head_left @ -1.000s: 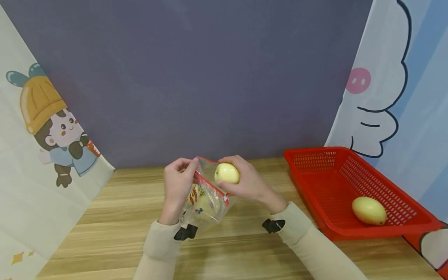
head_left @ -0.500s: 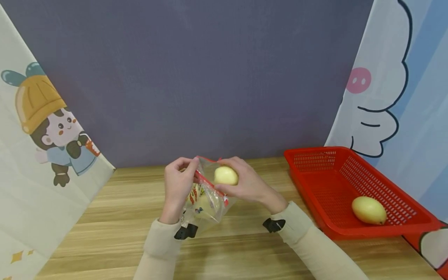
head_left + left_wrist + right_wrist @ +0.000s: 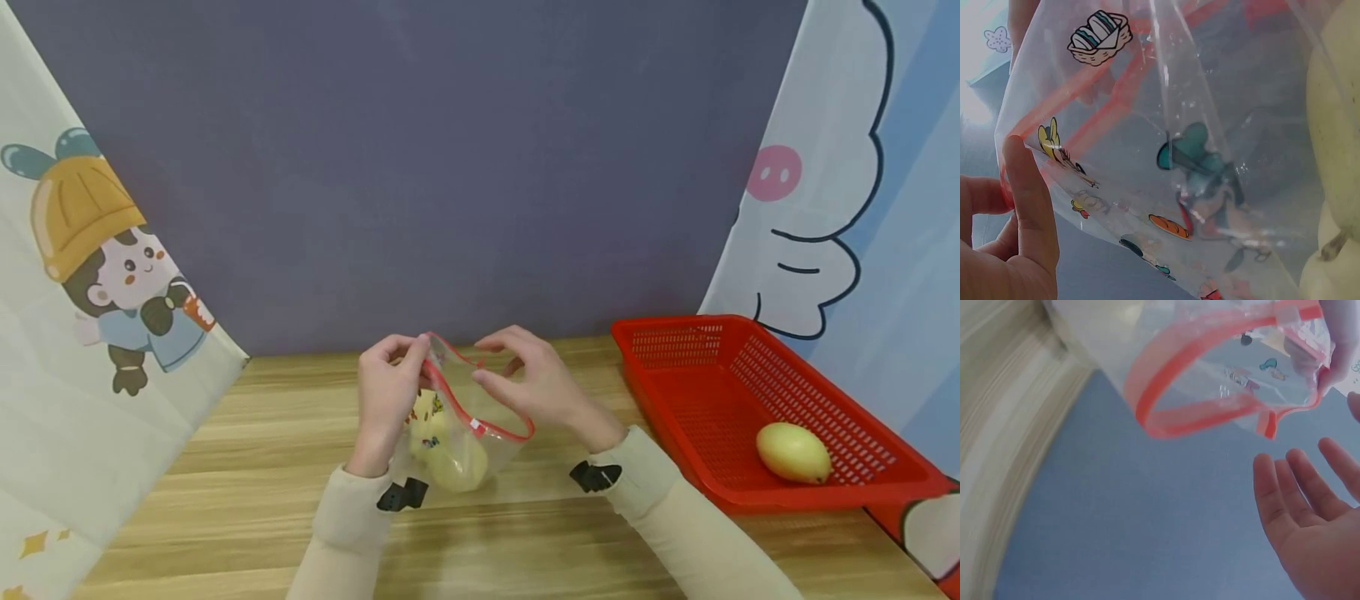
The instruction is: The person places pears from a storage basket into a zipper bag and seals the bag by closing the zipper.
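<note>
My left hand (image 3: 387, 387) pinches the rim of a clear zip bag (image 3: 498, 404) with a red zip edge and small cartoon prints. The bag's mouth gapes toward the right. Inside it lie yellow fruits (image 3: 459, 465), seen through the plastic; in the left wrist view a yellow fruit (image 3: 1341, 125) shows a stem at the right edge. My right hand (image 3: 536, 383) is beside the bag's mouth with relaxed, spread fingers and holds nothing. In the right wrist view its fingers (image 3: 1269, 494) are apart from the red edge.
A red plastic basket (image 3: 675, 433) with perforated sides stands at the right, one yellow fruit (image 3: 792, 452) in it. A wood-grain table (image 3: 247, 492) lies beneath, with a dark grey panel (image 3: 450, 167) behind it and cartoon-printed sheets on both sides.
My right hand has let go of the yellow fruit, which is now down in the bag. Its fingers have spread and drawn slightly away. My left hand keeps its pinch on the rim.
</note>
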`<action>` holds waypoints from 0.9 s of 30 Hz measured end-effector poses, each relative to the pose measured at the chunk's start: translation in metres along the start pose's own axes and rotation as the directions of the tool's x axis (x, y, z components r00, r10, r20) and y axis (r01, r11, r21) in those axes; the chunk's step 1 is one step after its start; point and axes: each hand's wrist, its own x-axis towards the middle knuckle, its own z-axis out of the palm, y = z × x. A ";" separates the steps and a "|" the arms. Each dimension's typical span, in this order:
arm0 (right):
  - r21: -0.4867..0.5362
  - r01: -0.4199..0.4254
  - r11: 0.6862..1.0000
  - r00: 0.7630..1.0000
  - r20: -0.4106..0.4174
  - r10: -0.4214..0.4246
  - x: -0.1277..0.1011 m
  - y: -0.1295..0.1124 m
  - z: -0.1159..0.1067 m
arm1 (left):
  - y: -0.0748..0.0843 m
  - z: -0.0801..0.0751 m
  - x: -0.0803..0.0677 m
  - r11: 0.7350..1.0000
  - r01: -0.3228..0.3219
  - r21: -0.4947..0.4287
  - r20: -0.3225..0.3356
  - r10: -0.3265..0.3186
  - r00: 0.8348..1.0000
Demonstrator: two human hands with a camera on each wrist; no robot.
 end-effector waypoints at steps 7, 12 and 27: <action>-0.140 -0.052 0.989 0.992 0.106 0.067 0.003 -0.004 -0.017 | -0.001 0.000 0.001 1.000 -0.010 0.007 0.009 0.010 1.000; -0.238 -0.126 0.963 0.962 0.209 0.177 0.005 -0.013 -0.028 | -0.001 -0.001 0.001 1.000 -0.009 -0.002 0.017 0.009 1.000; -0.363 -0.223 0.905 0.868 0.348 0.353 -0.002 -0.021 -0.056 | 0.001 -0.001 0.000 1.000 -0.006 0.008 0.028 0.005 1.000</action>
